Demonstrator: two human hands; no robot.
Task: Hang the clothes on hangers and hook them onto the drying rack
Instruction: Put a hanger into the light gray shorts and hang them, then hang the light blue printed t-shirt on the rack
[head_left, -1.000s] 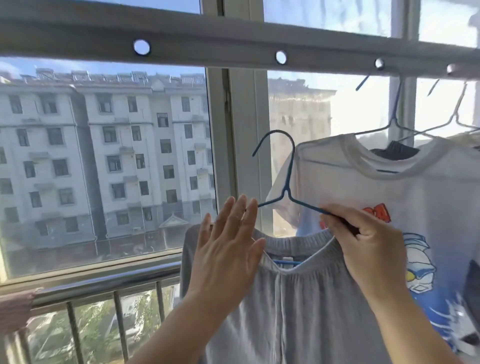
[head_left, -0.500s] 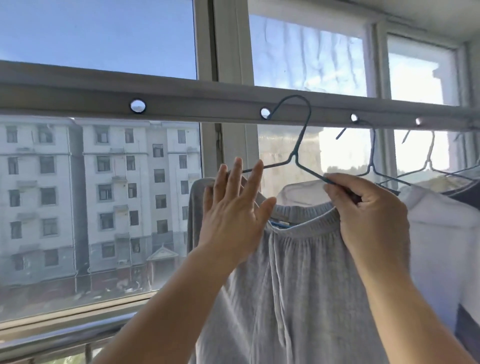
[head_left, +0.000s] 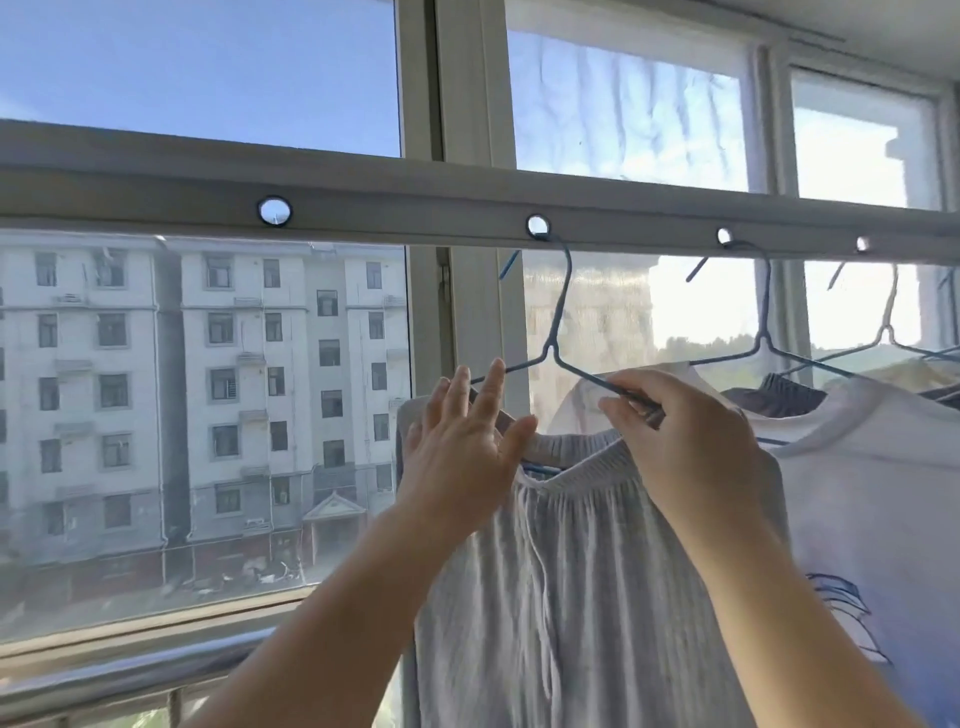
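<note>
Grey ribbed trousers (head_left: 561, 582) hang on a blue wire hanger (head_left: 558, 322). The hanger's hook sits in a round hole (head_left: 537, 226) of the grey drying rack bar (head_left: 363, 197). My right hand (head_left: 691, 441) pinches the hanger's right arm just above the waistband. My left hand (head_left: 467, 441) is flat, its straight fingers against the hanger's left arm and the trousers' left corner.
To the right, a white printed T-shirt (head_left: 872, 493) and darker clothes (head_left: 779, 395) hang on more wire hangers in the bar's other holes. One hole (head_left: 274, 210) to the left holds nothing. Window glass lies behind the bar, and a metal railing (head_left: 130, 675) runs low left.
The hanger with the trousers rose from below the bar, and its hook now sits in the bar's hole. Both hands went up with it and keep the same hold.
</note>
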